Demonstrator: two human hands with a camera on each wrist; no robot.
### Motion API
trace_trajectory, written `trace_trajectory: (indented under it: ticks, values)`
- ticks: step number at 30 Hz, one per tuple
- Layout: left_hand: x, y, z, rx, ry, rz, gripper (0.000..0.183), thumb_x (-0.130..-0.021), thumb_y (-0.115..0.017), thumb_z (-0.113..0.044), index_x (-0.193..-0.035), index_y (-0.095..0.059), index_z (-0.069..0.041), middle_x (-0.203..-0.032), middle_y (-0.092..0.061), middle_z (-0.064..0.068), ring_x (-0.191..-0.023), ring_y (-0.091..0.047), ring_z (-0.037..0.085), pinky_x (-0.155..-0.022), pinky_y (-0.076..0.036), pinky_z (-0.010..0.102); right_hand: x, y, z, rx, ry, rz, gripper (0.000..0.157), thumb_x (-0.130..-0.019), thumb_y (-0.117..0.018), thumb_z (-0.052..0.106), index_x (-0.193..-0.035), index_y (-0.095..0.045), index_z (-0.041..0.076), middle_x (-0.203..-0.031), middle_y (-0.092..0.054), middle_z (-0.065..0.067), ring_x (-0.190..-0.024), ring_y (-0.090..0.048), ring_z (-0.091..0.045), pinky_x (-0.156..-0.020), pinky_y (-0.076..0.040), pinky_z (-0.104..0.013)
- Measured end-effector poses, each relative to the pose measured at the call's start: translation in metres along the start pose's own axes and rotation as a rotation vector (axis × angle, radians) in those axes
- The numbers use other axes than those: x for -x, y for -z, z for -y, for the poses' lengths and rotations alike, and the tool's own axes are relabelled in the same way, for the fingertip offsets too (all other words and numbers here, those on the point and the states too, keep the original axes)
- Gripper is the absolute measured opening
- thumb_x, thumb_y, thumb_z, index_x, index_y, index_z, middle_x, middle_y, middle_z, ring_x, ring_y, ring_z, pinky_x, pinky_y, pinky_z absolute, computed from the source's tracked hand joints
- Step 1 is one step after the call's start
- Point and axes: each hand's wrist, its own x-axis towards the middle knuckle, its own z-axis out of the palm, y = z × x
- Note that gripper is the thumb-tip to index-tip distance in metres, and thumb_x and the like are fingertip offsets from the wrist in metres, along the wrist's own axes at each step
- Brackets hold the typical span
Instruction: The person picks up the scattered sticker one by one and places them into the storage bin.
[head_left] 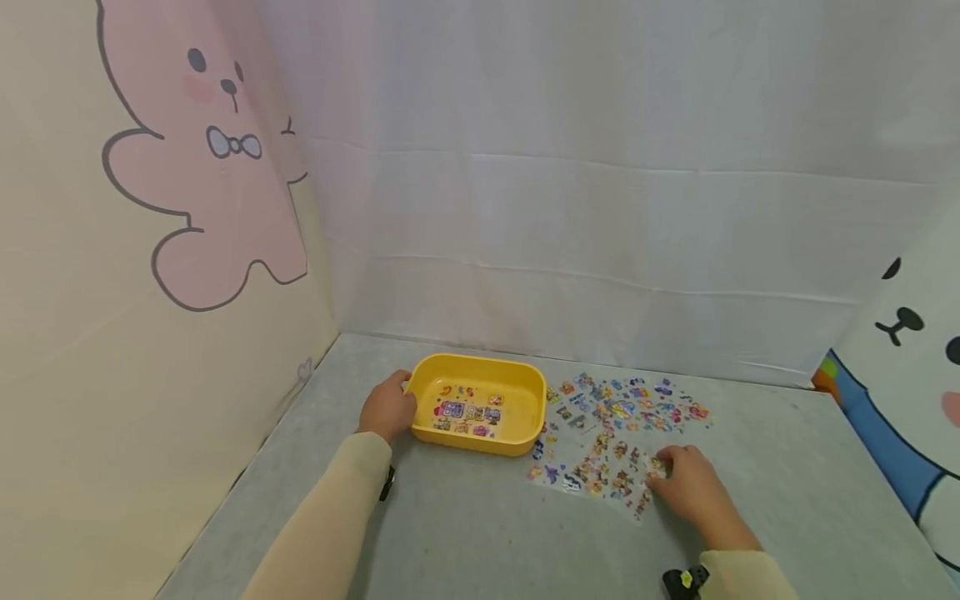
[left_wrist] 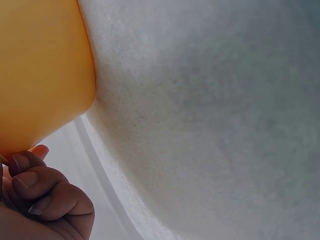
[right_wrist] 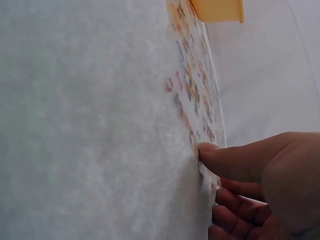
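Observation:
On the left, my left hand [head_left: 387, 407] grips the short side of a yellow plastic tray [head_left: 465, 442]. Its curled fingers [left_wrist: 45, 185] show at the tray's rim in the left wrist view. Colourful cartoon stickers lie on the tray's floor. To the right of the tray, clear sticker sheets [head_left: 596, 471] with many small cartoon figures are spread overlapping. My right hand [head_left: 693, 483] pinches the right edge of the nearest sheet, its thumb [right_wrist: 212, 156] on the upper face and the other fingers curled at the edge, as the right wrist view shows.
All of this stands on a grey tabletop [head_left: 480, 533]. A white curtain [head_left: 600, 208] hangs along the back edge. Fabric walls with cartoon bears close in the left and right sides. Dark wrist devices [head_left: 684, 582] sit at the sleeve cuffs.

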Motion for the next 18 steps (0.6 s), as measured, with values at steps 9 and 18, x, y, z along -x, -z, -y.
trace_trajectory:
  ticks: [9, 18]
  values:
    - [0.0034, 0.0016, -0.0010, 0.007, -0.009, -0.014, 0.048, -0.103, -0.053, -0.016, -0.150, -0.049, -0.007, -0.135, -0.062, 0.020, -0.108, -0.058, 0.033, -0.103, -0.048, 0.054, 0.0023, -0.0005, -0.0007, -0.099, 0.019, -0.024, 0.040, -0.089, -0.078, 0.011, -0.113, -0.060, -0.015, -0.101, -0.057, -0.022, -0.093, -0.056, -0.033, -0.085, -0.049, -0.054]
    - [0.0044, 0.0022, -0.0015, -0.008, -0.020, -0.012, 0.049, -0.103, -0.053, -0.016, -0.151, -0.049, -0.006, -0.136, -0.061, 0.020, -0.110, -0.058, 0.034, -0.105, -0.047, 0.055, 0.0021, -0.0024, -0.0021, -0.150, 0.037, -0.048, 0.032, -0.086, -0.077, 0.008, -0.105, -0.061, -0.012, -0.095, -0.060, -0.018, -0.087, -0.057, -0.029, -0.078, -0.050, -0.050]
